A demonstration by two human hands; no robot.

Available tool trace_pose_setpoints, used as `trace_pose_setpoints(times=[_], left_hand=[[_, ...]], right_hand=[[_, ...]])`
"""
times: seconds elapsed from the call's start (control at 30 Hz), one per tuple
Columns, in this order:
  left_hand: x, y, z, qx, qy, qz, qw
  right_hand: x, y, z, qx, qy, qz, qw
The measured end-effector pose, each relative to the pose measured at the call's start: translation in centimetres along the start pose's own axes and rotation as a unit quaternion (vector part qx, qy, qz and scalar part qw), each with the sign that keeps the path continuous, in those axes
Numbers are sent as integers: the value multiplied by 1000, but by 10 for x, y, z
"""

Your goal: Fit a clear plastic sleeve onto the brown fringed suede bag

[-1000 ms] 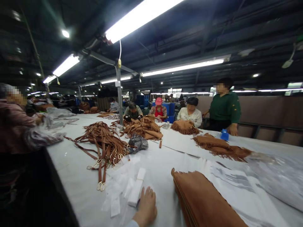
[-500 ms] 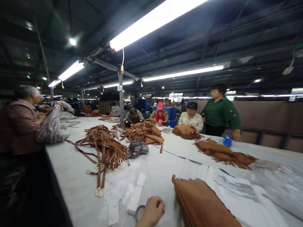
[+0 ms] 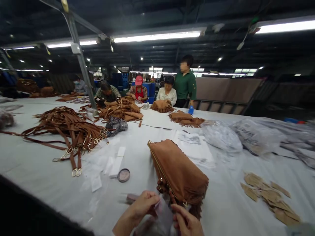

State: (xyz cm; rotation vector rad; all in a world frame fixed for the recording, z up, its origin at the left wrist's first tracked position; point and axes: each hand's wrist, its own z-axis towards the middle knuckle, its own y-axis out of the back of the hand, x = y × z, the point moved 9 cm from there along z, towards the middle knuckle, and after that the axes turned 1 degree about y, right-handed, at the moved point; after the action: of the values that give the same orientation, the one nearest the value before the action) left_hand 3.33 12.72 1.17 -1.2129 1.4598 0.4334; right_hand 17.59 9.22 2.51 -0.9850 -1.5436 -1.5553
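Both hands at near centre, left hand [image 3: 144, 205] and right hand [image 3: 185, 220] pinched together on a clear bag [image 3: 159, 218] (thin, limp, probably slippery). Best gripped at the edges. Suede pouches [image 3: 178, 170] just beyond, touching.

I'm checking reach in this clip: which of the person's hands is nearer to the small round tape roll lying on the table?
Left. The left hand is just below and right of the tape roll; the right hand sits further right, by the brown bag stack.
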Motion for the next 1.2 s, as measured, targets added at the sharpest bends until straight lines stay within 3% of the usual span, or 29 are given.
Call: trace_pose_setpoints(times=[0.17,0.27,0.37,0.53,0.7,0.83,0.93,1.03,1.13,1.2], left_hand=[[2,-17,6,20,11,27,999],[4,-15,9,-7,-2,-28,1000],[14,-9,6,-53,-5,-148,988],[33,-25,1,-11,-13,-153,988],[31,-5,7,-117,-74,-95,986],[28,16,7,-151,-100,40,983],[33,36,-2,-171,-108,110,973],[39,51,-17,-164,-99,159,969],[40,52,-35,-135,-72,171,973],[38,50,-45,-131,-50,161,977]], right_hand=[[23,-5,6,14,45,-54,997],[18,-8,7,3,27,-61,998],[10,-2,6,-52,1,-32,998],[9,2,4,-75,0,-18,997],[7,-10,3,-34,15,1,999],[-13,-7,-1,-75,-2,81,994],[-28,-5,-3,-90,-14,71,993],[-33,-12,1,-42,-9,27,999],[-28,-24,6,10,-11,2,1000],[-18,-32,8,40,-23,44,998]])
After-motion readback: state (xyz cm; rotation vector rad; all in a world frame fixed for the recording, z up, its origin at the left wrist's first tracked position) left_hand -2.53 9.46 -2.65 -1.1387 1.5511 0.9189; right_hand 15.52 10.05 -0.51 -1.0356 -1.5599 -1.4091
